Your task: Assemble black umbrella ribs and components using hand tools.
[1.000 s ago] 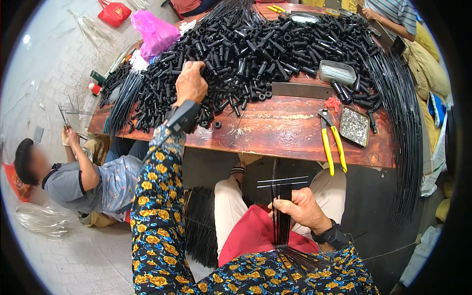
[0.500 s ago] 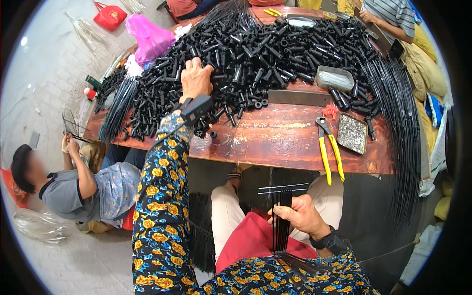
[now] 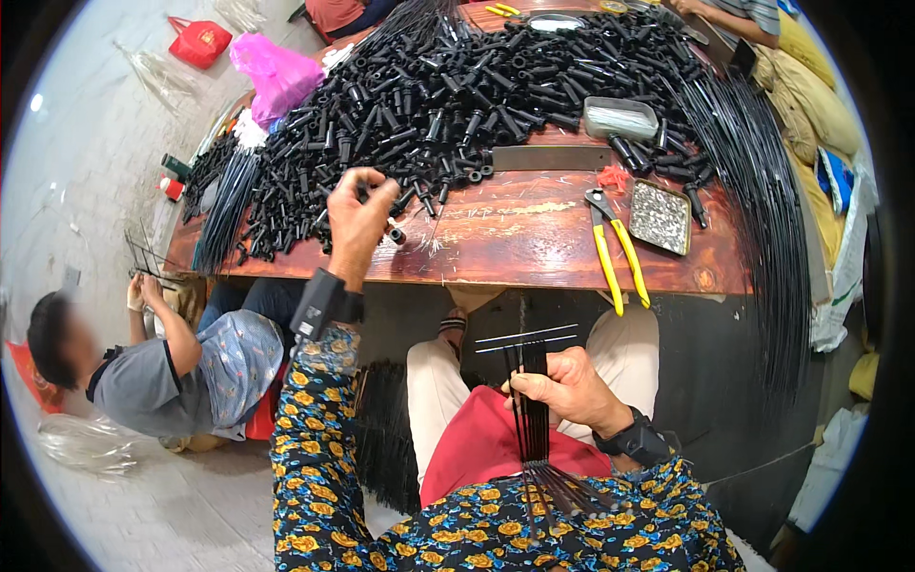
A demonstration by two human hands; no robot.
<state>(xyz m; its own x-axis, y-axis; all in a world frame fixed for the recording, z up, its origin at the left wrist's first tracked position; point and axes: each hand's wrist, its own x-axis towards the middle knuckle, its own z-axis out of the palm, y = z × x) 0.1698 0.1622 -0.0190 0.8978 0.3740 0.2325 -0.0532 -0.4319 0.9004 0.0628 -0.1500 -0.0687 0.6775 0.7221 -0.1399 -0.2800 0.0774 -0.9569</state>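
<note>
My left hand is above the table's near edge, just in front of a heap of black tubular plastic parts. Its fingers are curled toward the thumb. Whatever lies between them, if anything, is too hidden to name. Over my lap, my right hand grips a flat bundle of thin black rods between thumb and fingers. The rods hang upright, and their lower ends fan out across my flowered top. Two thin pale rods cross the bundle's upper end.
On the wooden table lie yellow-handled pliers, a tin of small metal bits, a clear box and a flat metal bar. Long black rods overhang the right side. A person sits at left.
My left hand has come back from the heap toward the table's near edge, its fingers now curled together. My right hand still grips the rod bundle. The view has shifted slightly.
</note>
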